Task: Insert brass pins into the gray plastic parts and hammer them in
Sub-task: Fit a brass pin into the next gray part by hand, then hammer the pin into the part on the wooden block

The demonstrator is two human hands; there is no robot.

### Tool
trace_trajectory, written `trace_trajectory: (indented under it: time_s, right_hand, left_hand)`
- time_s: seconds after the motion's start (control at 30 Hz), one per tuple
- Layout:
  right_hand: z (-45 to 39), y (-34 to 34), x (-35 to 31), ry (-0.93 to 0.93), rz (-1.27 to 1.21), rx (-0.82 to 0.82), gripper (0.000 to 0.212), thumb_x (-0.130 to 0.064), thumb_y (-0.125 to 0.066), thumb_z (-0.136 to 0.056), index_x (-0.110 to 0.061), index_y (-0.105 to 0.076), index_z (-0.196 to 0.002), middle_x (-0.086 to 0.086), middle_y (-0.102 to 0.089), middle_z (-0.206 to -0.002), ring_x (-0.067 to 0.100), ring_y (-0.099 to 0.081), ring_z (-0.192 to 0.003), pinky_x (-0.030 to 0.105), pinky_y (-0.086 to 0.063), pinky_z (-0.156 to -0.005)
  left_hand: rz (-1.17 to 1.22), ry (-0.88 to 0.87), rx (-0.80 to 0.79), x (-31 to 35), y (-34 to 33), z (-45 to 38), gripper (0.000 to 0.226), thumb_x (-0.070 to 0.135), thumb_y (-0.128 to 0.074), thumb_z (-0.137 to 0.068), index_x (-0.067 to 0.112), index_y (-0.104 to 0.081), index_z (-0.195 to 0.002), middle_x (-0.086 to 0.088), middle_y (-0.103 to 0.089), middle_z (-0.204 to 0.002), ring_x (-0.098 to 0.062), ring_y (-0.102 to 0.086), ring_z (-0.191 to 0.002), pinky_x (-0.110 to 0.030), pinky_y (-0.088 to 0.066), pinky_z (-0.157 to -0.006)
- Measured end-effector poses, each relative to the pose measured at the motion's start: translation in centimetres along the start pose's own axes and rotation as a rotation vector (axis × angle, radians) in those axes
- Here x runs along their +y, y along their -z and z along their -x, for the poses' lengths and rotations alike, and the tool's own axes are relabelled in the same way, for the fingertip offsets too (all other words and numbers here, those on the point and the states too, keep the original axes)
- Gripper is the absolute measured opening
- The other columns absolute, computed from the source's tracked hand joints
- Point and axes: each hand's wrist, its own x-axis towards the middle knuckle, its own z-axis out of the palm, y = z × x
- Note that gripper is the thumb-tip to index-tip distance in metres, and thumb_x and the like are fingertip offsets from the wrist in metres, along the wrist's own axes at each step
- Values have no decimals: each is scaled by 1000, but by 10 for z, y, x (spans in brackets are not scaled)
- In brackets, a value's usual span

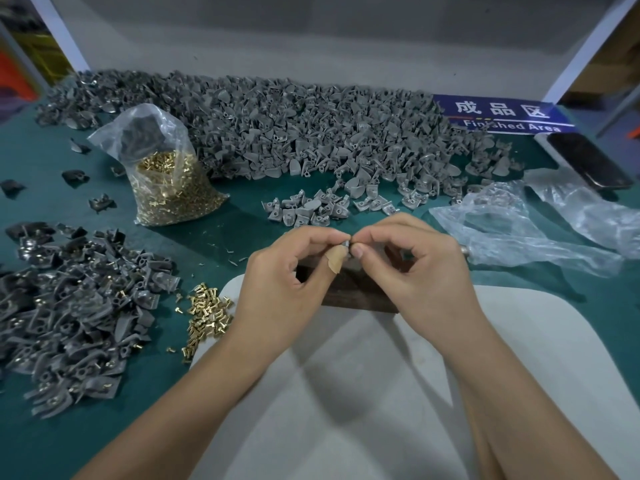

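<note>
Both hands, left hand (289, 268) and right hand (412, 261), pinch one small gray part (346, 244); the blue sign (502, 114) reads "Finished Area".

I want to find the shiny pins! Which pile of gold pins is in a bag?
The far pile, left of the hands, sits in a clear plastic bag. The near pile lies loose on the green mat.
</note>
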Motion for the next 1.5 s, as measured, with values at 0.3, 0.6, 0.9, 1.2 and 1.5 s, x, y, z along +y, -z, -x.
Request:
trace_trajectory:
  time_s: [0.3,0.6,0.9,1.2,1.5]
  right_hand:
    - [-1,3,-7,3,24,7,15,-15,-77,-92,-26,-76,-101,-13,-69,-91,2,-58,-74,12,-39,-68]
    - [52,52,-17,-683,958,-139,36,-58,-51,-98,-22,-48,-102,0,-61,-94,31,-62,-87,38,-39,-65]
    - [68,62,-23,-828,161,23,23,-26,-43,-109,-11,-61,-105,3,-58,-77,10,-55,-46,32,-44,-41]
    - [77,48,-71,-820,-613,-49,34,-32,-41,-108,-27,-74,-113,1,-44,-63,10,-28,-41,14,-27,-38]
    - [77,27,-76,-750,-439,-34,28,-31,-45,-108,-31,-73,-112,0,-45,-62,12,-29,-42,16,-25,-42]
  left_hand:
    - [72,37,-5,5,1,-1,19,10,-72,-93,28,-70,-98,23,-75,-93,2,-71,-87,-9,-50,-75]
    - [-325,17,-95,-2,4,-2,6,35,-74,-89,38,-74,-94,17,-58,-90,-6,-46,-101,-31,-40,-94]
    - [-545,-67,-160,-7,18,-7,6,39,-75,-88,38,-74,-94,21,-52,-86,-5,-40,-97,-33,-33,-89]
    - [-605,-137,-156,-6,18,-8,7,33,-74,-88,30,-77,-93,17,-51,-85,-8,-43,-95,-31,-35,-85]
    - [-640,-164,-167,-5,19,-10,11,32,-75,-90,28,-80,-99,11,-57,-89,-13,-48,-97,-30,-34,-82]
